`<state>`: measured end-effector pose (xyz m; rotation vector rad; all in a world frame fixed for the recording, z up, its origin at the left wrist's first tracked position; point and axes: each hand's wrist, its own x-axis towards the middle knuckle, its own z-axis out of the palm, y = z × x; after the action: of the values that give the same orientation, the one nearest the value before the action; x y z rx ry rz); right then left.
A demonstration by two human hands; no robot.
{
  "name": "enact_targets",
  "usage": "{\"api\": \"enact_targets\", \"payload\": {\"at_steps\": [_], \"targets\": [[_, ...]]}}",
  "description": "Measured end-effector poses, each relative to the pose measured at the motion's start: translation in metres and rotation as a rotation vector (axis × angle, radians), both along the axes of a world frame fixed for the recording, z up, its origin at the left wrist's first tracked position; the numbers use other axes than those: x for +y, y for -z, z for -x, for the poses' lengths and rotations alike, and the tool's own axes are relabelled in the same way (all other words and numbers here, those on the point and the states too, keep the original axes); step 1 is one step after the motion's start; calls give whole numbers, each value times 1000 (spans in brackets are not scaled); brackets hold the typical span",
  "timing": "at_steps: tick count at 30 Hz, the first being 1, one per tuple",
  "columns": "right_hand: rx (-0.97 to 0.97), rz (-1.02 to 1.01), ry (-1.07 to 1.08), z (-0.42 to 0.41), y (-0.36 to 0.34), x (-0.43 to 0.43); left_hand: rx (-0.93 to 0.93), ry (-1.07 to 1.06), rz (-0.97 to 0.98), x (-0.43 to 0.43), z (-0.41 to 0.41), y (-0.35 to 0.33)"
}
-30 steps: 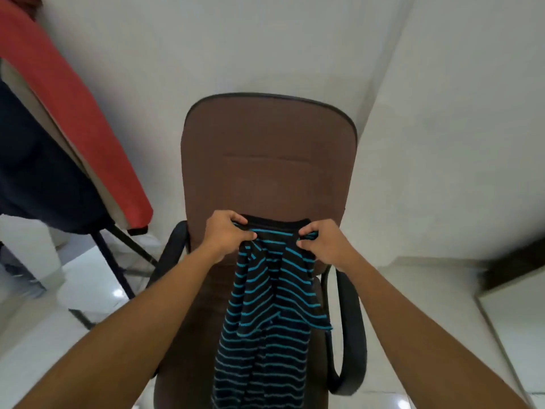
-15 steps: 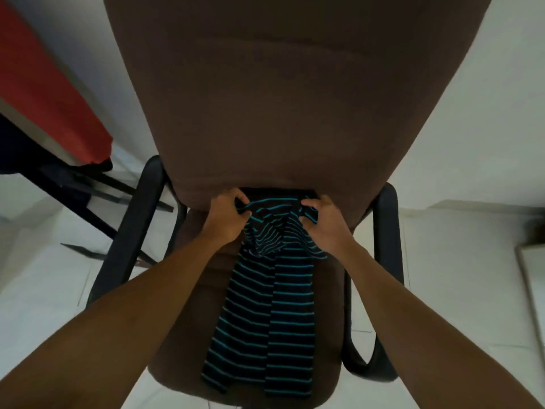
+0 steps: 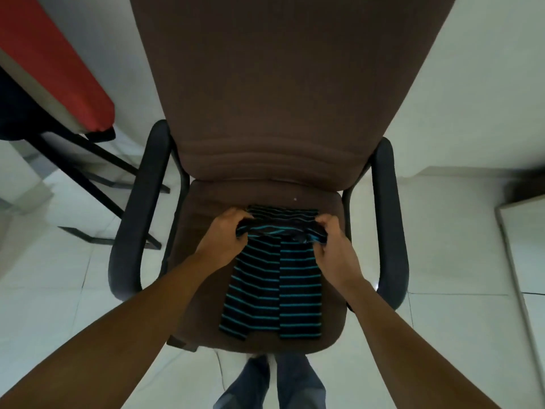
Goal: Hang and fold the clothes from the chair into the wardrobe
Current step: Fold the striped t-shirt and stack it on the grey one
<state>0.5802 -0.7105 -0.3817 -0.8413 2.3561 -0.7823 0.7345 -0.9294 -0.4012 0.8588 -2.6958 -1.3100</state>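
Observation:
A black garment with teal stripes [image 3: 274,287] lies flat on the seat of the brown office chair [image 3: 271,113], its lower end near the seat's front edge. My left hand [image 3: 227,237] grips the garment's upper left corner. My right hand [image 3: 333,243] grips the upper right corner. Between the hands the top part is turned over, with a folded band lying just beyond them on the seat. The wardrobe is out of view.
Black armrests [image 3: 138,214] flank the seat on both sides. An ironing board with a red cover [image 3: 59,69] on black legs stands at the left. A pale cabinet edge [image 3: 519,261] shows at the right. My legs [image 3: 271,382] stand on white floor tiles.
My hands came down from in front of the backrest to the seat. The striped garment, hanging a second ago, now lies spread on the seat with its top folded over.

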Motion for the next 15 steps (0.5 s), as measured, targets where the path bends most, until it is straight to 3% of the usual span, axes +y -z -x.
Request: {"api": "enact_targets", "payload": {"at_steps": [5,15], "targets": [[9,-181,-160,-45,21,47,-29,192,96,31,-46,24],[-18,-251,-349,-111,87,118,-189,456,220,92,-125,90]]}}
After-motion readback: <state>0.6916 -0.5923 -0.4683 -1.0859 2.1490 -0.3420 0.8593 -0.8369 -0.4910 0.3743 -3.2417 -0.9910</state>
